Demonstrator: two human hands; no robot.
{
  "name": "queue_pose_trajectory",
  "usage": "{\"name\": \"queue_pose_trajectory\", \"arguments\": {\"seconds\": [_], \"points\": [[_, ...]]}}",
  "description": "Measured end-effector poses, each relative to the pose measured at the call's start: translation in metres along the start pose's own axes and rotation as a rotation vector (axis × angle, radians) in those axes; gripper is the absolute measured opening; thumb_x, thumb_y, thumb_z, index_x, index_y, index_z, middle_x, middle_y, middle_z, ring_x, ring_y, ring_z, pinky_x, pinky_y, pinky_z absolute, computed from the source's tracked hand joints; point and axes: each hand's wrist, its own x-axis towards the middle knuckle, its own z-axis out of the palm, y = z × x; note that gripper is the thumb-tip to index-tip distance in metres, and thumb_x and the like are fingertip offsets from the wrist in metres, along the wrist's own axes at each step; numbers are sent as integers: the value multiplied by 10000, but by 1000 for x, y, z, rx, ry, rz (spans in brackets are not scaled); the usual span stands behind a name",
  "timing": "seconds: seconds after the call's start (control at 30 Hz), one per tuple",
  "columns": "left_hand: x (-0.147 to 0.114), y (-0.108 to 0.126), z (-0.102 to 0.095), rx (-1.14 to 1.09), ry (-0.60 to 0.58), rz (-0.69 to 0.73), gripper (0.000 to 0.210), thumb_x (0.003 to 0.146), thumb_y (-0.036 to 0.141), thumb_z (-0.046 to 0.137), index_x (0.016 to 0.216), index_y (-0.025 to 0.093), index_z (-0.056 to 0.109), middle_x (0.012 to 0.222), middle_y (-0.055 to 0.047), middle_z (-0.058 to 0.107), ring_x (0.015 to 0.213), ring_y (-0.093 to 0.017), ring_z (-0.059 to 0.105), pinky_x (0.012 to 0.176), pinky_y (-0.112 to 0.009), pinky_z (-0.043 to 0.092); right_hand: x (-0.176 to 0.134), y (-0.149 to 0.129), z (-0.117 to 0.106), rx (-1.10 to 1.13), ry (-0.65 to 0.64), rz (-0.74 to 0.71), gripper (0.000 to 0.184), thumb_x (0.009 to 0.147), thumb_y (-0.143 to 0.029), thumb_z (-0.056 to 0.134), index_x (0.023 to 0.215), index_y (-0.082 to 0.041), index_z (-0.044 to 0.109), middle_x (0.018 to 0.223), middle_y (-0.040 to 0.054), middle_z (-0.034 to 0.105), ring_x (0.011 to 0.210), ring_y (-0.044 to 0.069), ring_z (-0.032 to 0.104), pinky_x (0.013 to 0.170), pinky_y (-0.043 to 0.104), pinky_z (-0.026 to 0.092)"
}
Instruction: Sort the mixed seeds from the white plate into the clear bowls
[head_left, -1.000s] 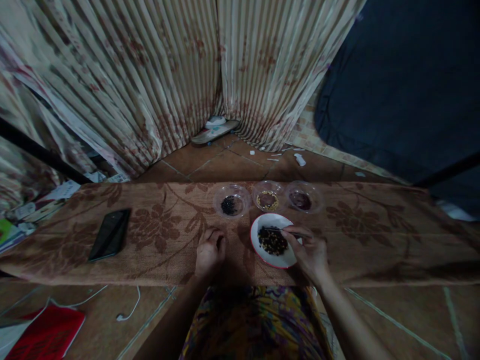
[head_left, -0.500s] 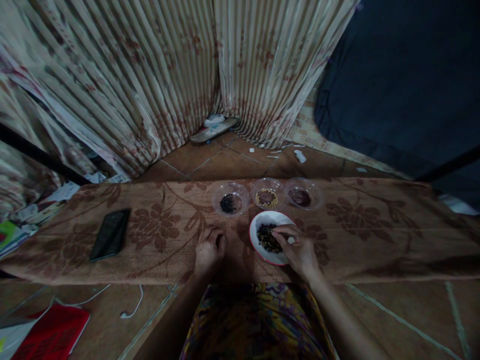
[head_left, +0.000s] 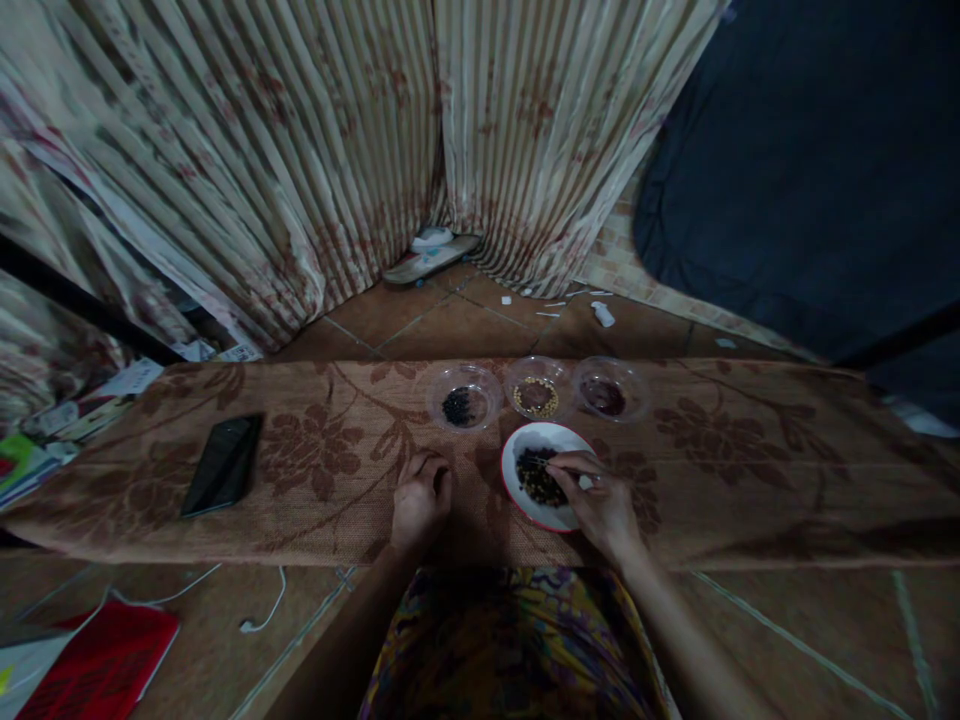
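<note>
My right hand point(head_left: 604, 505) reaches over the right side of a white bowl with a red rim point(head_left: 512, 490), its fingers pinched on thin tweezers point(head_left: 541, 461). The tips point down into a mix of dark and yellowish beans point(head_left: 541, 480) in the bowl. To the left of the bowl, my left hand point(head_left: 420, 500) rests on the cloth, fingers curled in and holding nothing. Behind the bowl stand three clear plastic bowls in a row: one with black beans point(head_left: 456, 406), one with yellow beans point(head_left: 535, 398), one with dark red beans point(head_left: 604, 398).
A brown flowered cloth point(head_left: 322, 510) covers the long, narrow table. Toward its left end lies a black phone point(head_left: 222, 466). Beyond are striped curtains point(head_left: 300, 150), a skateboard point(head_left: 433, 262) and white scraps on the tiled floor. A red bag point(head_left: 112, 655) and white earphones point(head_left: 259, 622) lie below.
My right hand stays over the bowl, with the tweezers shifted only slightly among the beans. My left hand keeps its place; the whole view has drifted a little.
</note>
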Motion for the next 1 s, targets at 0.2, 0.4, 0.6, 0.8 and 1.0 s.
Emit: {"name": "queue_pose_trajectory", "arguments": {"seconds": [0.2, 0.4, 0.6, 0.8, 1.0], "points": [[0, -1, 1, 2, 2, -6, 134, 882, 238, 539, 950, 235, 654, 1024, -62, 660, 979, -215, 620, 928, -362, 514, 1, 1, 0, -19, -14, 10, 187, 892, -387, 641, 840, -239, 743, 910, 52, 743, 875, 212, 696, 803, 347, 545], [-1, -2, 2, 1, 1, -9, 141, 880, 235, 540, 958, 238, 658, 1038, -63, 661, 992, -217, 617, 933, -363, 514, 1, -2, -1, -19, -14, 0, 184, 893, -384, 638, 844, -240, 743, 908, 57, 743, 875, 215, 697, 790, 345, 551], [-1, -2, 2, 6, 3, -5, 134, 886, 237, 541, 956, 240, 656, 1035, -59, 660, 988, -214, 618, 933, -357, 513, 1, 0, -1, -16, -10, -12, 191, 894, -390, 639, 835, -240, 741, 899, 54, 746, 873, 215, 699, 804, 348, 551], [-1, -2, 2, 4, 7, -3, 133, 880, 229, 541, 946, 241, 655, 1029, -59, 662, 979, -213, 621, 921, -357, 516, 0, 1, -1, -14, -7, 0, 183, 889, -382, 642, 824, -243, 742, 893, 49, 753, 867, 216, 705, 802, 347, 551], [-1, -2, 1, -2, -5, -4, 134, 880, 238, 542, 953, 238, 654, 1031, -57, 662, 980, -211, 620, 920, -356, 514, 1, -3, -1, -10, -15, 29, 207, 889, -398, 631, 827, -234, 742, 897, 57, 754, 862, 219, 707, 777, 345, 557]]}}
